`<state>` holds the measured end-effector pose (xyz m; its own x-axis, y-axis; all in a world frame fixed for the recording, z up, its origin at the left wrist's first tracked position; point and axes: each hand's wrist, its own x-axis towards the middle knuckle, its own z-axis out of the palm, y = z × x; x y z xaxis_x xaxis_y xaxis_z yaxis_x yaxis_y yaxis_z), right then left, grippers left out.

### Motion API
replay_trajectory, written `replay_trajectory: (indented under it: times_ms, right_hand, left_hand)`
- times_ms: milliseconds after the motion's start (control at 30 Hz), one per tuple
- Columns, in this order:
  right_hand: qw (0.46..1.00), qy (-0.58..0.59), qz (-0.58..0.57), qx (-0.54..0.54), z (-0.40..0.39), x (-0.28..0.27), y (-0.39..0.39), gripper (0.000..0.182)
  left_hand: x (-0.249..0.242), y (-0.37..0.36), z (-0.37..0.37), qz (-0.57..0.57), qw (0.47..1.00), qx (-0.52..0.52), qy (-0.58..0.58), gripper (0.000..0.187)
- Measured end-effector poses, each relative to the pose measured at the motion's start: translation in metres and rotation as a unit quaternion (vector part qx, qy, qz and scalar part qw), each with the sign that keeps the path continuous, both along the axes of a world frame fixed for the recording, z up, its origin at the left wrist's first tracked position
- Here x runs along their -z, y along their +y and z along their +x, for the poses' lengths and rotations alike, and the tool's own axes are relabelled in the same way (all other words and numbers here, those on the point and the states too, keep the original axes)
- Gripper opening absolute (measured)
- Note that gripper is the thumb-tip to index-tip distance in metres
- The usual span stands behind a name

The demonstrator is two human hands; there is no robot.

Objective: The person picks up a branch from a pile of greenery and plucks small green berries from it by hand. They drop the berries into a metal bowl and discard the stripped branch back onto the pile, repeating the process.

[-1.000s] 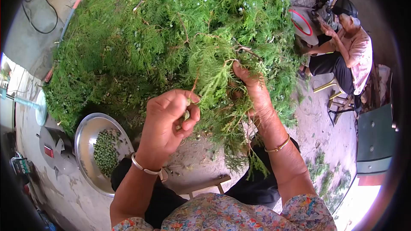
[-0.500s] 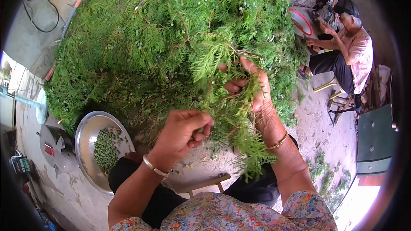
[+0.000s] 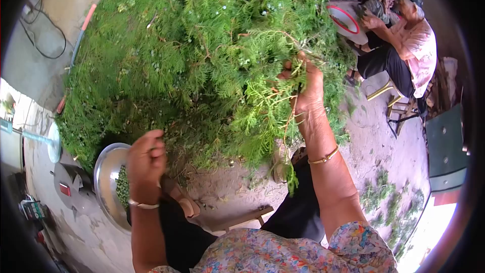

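Observation:
My right hand [image 3: 309, 83] is wrapped round a leafy evergreen branch [image 3: 268, 121], whose flat green sprays hang below the fingers. It is held above the near right side of a big heap of cut evergreen branches [image 3: 166, 60]. Over at the left, my left hand [image 3: 145, 159] has its fingers curled in, and whatever they may hold is hidden. That hand is in front of the right rim of a wide metal bowl [image 3: 105, 172]. Small green seed cones [image 3: 122, 187] lie in the bowl, partly covered by my left hand and wrist.
Another person [image 3: 404, 45] sits on a stool at the right, near a red-rimmed basin [image 3: 343, 20]. A low wooden stool edge [image 3: 245, 218] shows between my knees. Loose sprigs [image 3: 389, 197] lie on the floor at right; a fan-like stand [image 3: 53, 141] is at left.
My left hand has moved left, from beside the branch to the bowl. My right hand still grips the branch and has shifted slightly up. The seated person's hands have moved.

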<state>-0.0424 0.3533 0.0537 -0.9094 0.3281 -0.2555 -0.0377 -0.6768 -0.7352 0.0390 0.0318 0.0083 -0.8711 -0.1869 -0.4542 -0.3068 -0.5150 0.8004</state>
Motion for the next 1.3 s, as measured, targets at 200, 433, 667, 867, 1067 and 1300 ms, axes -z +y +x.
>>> replay_trajectory:
  times_ms: [200, 433, 667, 867, 1067, 1300]
  right_hand:
    - [0.992, 0.036, -0.116, -0.039, 0.001, 0.006, 0.004, 0.016]
    - [0.991, 0.031, -0.116, -0.053, -0.004, 0.014, -0.001, 0.022]
    - [0.990, 0.102, 0.004, -0.092, 0.011, 0.010, -0.023, 0.034]
    - [0.900, 0.125, 0.356, -0.219, 0.030, 0.008, -0.039, 0.039]
    - [0.934, 0.161, 0.274, -0.164, 0.032, 0.025, -0.058, 0.028]
    - [0.831, 0.070, 0.374, -0.406, 0.025, 0.035, -0.047, 0.057]
  left_hand:
    - [0.010, -0.141, 0.052, -0.230, 0.970, -0.078, 0.005, 0.033]
    - [0.089, -0.243, 0.103, -0.791, 0.609, 0.001, -0.062, 0.040]
    - [0.010, -0.134, 0.050, -0.725, 0.686, -0.011, 0.055, 0.026]
    - [-0.072, 0.050, -0.015, -0.613, 0.694, 0.096, 0.365, 0.071]
    - [-0.038, 0.123, -0.048, -0.290, 0.875, 0.296, 0.251, 0.102]
    - [0.016, 0.144, -0.022, -0.303, 0.889, 0.200, 0.280, 0.063]
